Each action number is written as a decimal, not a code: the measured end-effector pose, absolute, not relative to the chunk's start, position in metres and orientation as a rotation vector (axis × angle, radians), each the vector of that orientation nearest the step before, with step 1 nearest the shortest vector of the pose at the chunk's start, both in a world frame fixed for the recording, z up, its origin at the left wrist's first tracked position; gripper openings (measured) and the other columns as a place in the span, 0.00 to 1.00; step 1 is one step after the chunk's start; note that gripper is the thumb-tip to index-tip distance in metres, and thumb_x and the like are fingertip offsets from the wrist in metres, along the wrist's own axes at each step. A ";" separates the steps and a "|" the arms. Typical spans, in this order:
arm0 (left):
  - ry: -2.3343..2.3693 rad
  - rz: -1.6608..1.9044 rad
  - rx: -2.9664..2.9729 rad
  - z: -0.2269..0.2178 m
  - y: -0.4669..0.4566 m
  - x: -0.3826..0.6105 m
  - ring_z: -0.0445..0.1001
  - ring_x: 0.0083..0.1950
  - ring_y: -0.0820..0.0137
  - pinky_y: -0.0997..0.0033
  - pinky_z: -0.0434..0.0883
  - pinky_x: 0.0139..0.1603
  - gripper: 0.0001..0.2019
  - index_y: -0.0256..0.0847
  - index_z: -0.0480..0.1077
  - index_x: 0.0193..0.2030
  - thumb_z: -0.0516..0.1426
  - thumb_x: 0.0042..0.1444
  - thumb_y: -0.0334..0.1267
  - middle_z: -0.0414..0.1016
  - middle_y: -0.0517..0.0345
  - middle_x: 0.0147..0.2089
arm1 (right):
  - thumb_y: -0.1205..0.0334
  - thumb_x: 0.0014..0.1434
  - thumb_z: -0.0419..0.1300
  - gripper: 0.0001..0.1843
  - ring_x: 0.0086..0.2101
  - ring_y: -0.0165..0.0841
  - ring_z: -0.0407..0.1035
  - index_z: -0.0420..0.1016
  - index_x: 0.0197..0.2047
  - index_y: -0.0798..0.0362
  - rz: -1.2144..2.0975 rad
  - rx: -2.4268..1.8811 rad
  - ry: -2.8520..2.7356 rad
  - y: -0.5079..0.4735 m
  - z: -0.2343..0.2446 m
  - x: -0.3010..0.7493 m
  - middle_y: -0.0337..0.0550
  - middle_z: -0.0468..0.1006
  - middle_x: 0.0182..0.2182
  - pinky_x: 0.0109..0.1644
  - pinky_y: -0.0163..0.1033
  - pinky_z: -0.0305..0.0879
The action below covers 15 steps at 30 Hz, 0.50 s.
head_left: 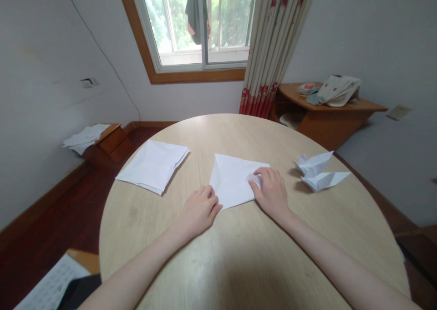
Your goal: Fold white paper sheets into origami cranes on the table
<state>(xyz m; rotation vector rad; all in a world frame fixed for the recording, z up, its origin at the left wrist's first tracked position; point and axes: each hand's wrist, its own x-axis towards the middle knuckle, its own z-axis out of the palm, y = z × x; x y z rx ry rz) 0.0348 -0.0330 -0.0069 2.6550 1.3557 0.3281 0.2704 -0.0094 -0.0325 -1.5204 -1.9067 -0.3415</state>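
Note:
A white sheet of paper (232, 175) lies on the round table between my hands, its right side partly folded over. My left hand (203, 207) rests at its lower left corner, fingers curled with the thumb and fingertips at the paper's edge. Over the right side, my right hand (271, 187) has its thumb and fingers closed on a turned-up part of the sheet. To the left lies a stack of white paper sheets (153, 164). Two folded paper figures (316, 178) with pointed ends stand to the right of my right hand.
The round wooden table (225, 128) has a curved edge. Behind it are a window (201, 66) and a patterned curtain (269, 41). A wooden desk (337, 119) with a cloth bag (337, 90) stands back right. A small cabinet (111, 144) with papers on top is at left.

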 end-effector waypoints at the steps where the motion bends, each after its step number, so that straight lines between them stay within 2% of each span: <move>1: 1.364 0.319 2.667 -0.008 -0.034 0.036 0.68 0.43 0.64 0.63 0.66 0.42 0.11 0.38 0.70 0.33 0.52 0.64 0.39 0.69 0.53 0.42 | 0.63 0.62 0.51 0.10 0.43 0.46 0.64 0.66 0.45 0.55 -0.392 -1.506 -1.912 -0.011 -0.031 0.268 0.55 0.73 0.43 0.46 0.47 0.57; 4: 1.376 0.309 2.729 -0.010 -0.036 0.038 0.68 0.43 0.63 0.62 0.63 0.41 0.12 0.39 0.70 0.33 0.51 0.65 0.40 0.70 0.54 0.40 | 0.68 0.61 0.50 0.14 0.51 0.46 0.62 0.64 0.51 0.57 -0.510 -1.417 -1.985 -0.019 -0.026 0.259 0.56 0.72 0.49 0.55 0.51 0.50; 7: 1.354 0.314 2.781 -0.012 -0.040 0.041 0.69 0.41 0.62 0.60 0.61 0.41 0.13 0.39 0.70 0.33 0.51 0.66 0.41 0.72 0.55 0.36 | 0.73 0.59 0.50 0.16 0.54 0.42 0.61 0.67 0.49 0.52 -0.478 -1.250 -2.193 -0.027 -0.025 0.249 0.48 0.76 0.47 0.60 0.52 0.40; 11: 1.317 0.285 2.862 -0.011 -0.046 0.046 0.69 0.40 0.61 0.56 0.60 0.43 0.14 0.37 0.70 0.31 0.50 0.66 0.39 0.74 0.52 0.33 | 0.74 0.57 0.50 0.15 0.51 0.41 0.65 0.70 0.45 0.52 -0.357 -1.161 -2.363 -0.030 -0.027 0.242 0.47 0.78 0.43 0.62 0.53 0.35; 15: 1.249 0.287 2.948 -0.011 -0.051 0.049 0.69 0.39 0.60 0.55 0.59 0.44 0.15 0.36 0.69 0.30 0.49 0.66 0.38 0.74 0.50 0.32 | 0.75 0.54 0.50 0.14 0.48 0.41 0.66 0.70 0.41 0.53 -0.294 -1.175 -2.456 -0.029 -0.024 0.242 0.47 0.77 0.40 0.62 0.55 0.34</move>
